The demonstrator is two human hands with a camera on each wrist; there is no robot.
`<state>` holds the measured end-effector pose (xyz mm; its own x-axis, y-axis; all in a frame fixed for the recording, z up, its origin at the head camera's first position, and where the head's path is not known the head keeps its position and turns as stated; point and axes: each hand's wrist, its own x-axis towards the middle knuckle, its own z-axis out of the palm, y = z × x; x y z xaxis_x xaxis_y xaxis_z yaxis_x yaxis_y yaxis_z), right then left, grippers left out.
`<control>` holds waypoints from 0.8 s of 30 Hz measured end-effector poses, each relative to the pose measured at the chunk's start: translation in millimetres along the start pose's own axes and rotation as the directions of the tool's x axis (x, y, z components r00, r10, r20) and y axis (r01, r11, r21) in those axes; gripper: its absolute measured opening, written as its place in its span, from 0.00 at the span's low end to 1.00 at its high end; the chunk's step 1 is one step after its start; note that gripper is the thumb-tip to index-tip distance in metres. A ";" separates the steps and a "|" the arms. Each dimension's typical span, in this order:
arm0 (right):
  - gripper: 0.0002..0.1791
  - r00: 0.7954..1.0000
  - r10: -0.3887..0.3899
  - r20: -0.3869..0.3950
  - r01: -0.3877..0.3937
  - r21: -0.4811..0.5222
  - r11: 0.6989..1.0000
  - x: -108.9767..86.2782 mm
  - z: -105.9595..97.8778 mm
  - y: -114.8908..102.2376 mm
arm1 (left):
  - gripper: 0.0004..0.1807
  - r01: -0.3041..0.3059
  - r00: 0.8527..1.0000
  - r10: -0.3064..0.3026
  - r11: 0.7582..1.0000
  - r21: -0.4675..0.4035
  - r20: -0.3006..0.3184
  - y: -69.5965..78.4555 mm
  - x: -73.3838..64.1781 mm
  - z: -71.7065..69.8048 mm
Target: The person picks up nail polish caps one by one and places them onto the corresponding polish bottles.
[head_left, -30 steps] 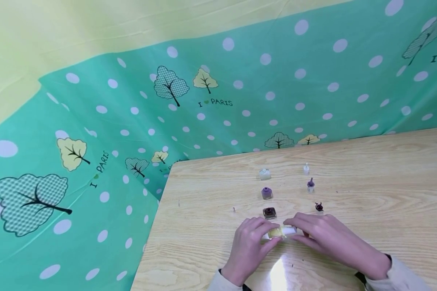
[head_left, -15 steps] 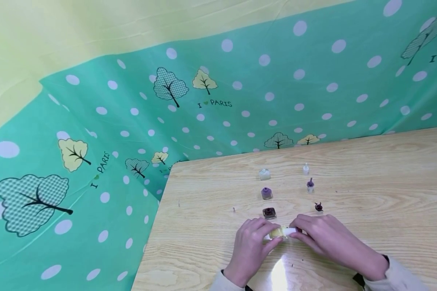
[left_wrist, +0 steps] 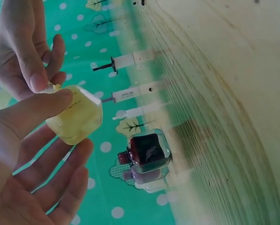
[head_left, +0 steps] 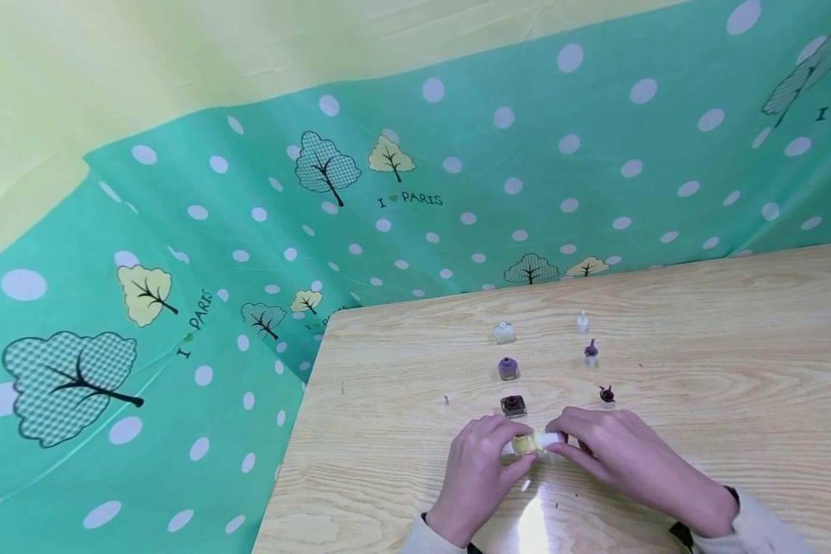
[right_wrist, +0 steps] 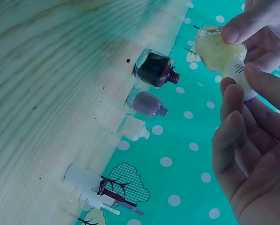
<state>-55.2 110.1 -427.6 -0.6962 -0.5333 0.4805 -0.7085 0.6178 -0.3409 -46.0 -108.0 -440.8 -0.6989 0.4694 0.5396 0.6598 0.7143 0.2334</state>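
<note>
My left hand [head_left: 479, 465] grips a nail polish bottle [head_left: 525, 444] filled with yellow polish, thumb on one flat side, fingers on the other. The bottle lies tilted sideways, neck toward the right. Its white cap [right_wrist: 237, 72] sits at the neck, pinched between thumb and fingers of my right hand [head_left: 612, 446]. In the left wrist view the yellow bottle [left_wrist: 84, 119] shows broadside, while the right fingers hide most of the cap. Just beyond the hands stands an uncapped dark red polish bottle [head_left: 513, 405].
Behind the dark bottle stand uncapped purple [head_left: 508, 368] and white [head_left: 504, 333] polish bottles. To their right, dark [head_left: 606, 395], purple [head_left: 592, 353] and white [head_left: 582, 322] brush caps stand with brushes up. A green dotted cloth [head_left: 402, 231] hangs behind the wooden table [head_left: 374, 462].
The right fingers have slid right along the white cap, then slightly back left, still at it. The left hand keeps its grip on the yellow bottle; the other bottles stay put.
</note>
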 end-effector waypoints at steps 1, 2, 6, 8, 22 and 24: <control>0.04 1.000 -0.005 -0.004 0.005 0.001 1.000 0.1 0.1 -0.4 | 0.18 0.004 1.000 -0.004 1.000 0.001 0.004 0.5 -0.1 0.0; 0.05 1.000 -0.010 -0.009 0.010 0.001 1.000 0.1 0.1 -0.7 | 0.18 0.005 1.000 -0.005 1.000 0.005 0.007 1.0 -0.2 -0.1; 0.04 1.000 -0.021 -0.021 0.021 -0.002 1.000 0.4 0.0 -2.3 | 0.17 0.007 1.000 -0.007 1.000 0.028 0.019 2.6 -0.6 -0.7; 0.05 0.999 -0.026 -0.024 0.026 -0.005 1.000 0.8 0.0 -3.1 | 0.17 0.001 1.000 -0.002 0.999 0.038 0.024 3.1 -0.5 -0.9; 0.07 0.998 -0.037 -0.043 0.036 -0.016 0.999 -2.3 1.9 -1.2 | 0.15 0.066 0.996 -0.062 0.996 -0.065 0.056 1.4 -4.3 2.5; 0.07 0.998 -0.037 -0.045 0.036 -0.029 0.999 -3.6 1.8 -0.3 | 0.15 0.080 0.995 -0.076 0.994 -0.075 0.063 0.7 -5.4 4.1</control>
<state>-52.7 110.8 -430.7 -0.6636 -0.5293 0.5287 -0.7294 0.6147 -0.3000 -42.9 -107.9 -446.9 -0.7628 0.4459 0.4683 0.6204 0.7086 0.3360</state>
